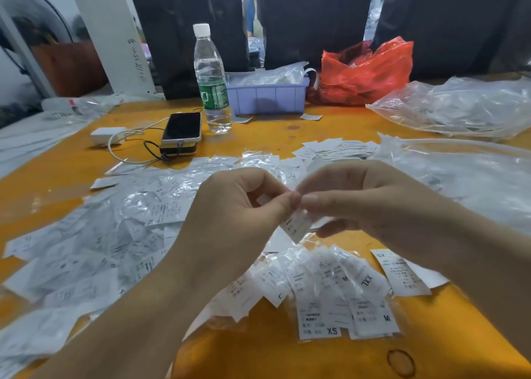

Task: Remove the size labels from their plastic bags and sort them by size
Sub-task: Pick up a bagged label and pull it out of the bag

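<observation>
Lower centre-right of frame: approx. 6–7 bagged size labels [339,289] are fanned on the orange table [273,355]; markings read XS, M, M, XXL, L, and one more XS at right edge of fan. At frame centre, 1 small bagged label [297,225] is pinched between 2 hands, held above the table: left hand [241,215] grips its top edge w/ thumb and forefinger, right hand [359,203] pinches the same edge from the other side, fingertips nearly touching. Left half of frame: a loose heap of bagged labels [94,235], too many to count. Mid-right, behind the hands: a pile of bare labels [336,149]. Upper centre: 1 phone [182,127] on 1 dark block, 1 white charger [107,135] w/ cable, 1 water bottle [211,82], part full. Behind it, 1 lilac bin [267,95] is filled w/ clear bags; contents can't be told. Upper right: 1 red plastic bag [367,71], 2 large clear bags [465,108].
</observation>
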The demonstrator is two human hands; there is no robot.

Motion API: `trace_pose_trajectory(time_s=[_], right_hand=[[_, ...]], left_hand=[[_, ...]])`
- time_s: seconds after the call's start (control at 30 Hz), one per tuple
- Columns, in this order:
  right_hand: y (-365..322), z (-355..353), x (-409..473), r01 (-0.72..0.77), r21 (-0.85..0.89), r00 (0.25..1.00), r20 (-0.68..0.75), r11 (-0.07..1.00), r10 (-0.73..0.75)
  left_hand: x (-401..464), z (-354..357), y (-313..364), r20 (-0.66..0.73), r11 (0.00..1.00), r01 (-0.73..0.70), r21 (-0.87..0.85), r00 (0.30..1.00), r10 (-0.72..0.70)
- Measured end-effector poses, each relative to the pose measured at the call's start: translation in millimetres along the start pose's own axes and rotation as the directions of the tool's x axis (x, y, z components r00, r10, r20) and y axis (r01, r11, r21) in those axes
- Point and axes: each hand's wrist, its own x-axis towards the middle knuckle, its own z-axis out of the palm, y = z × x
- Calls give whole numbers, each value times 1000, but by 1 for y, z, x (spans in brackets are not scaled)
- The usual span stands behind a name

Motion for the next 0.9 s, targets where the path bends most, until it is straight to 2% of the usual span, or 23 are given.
trace_pose_trajectory(time_s=[0.07,0.33,0.43,0.53,0.63,0.8,0.9], right_hand=[[6,2,-2,28,-45,998,-55,999,-31],[16,2,-9,113,59,977,-187,992,-100],[16,2,-10,93,31,988,-124,995,-89],[15,3,-12,100,13,994,-49,995,-99],[16,0,-11,116,106,992,-64,988,-110],[18,-2,-7,134,280,978,-195,951,-81],[16,-2,-8,157,276,971,-221,948,-97]], left_hand=[[1,1,0,15,1000,7,-13,1000,-7],[4,-3,-6,97,982,110,-156,991,-96],[5,-6,-5,137,974,116,-196,986,-90],[3,-4,-4,202,989,67,-132,979,-39],[1,-1,-3,226,991,68,-113,973,-41],[0,0,-3,260,988,101,-120,963,-67],[-1,2,-3,290,984,109,-138,955,-65]])
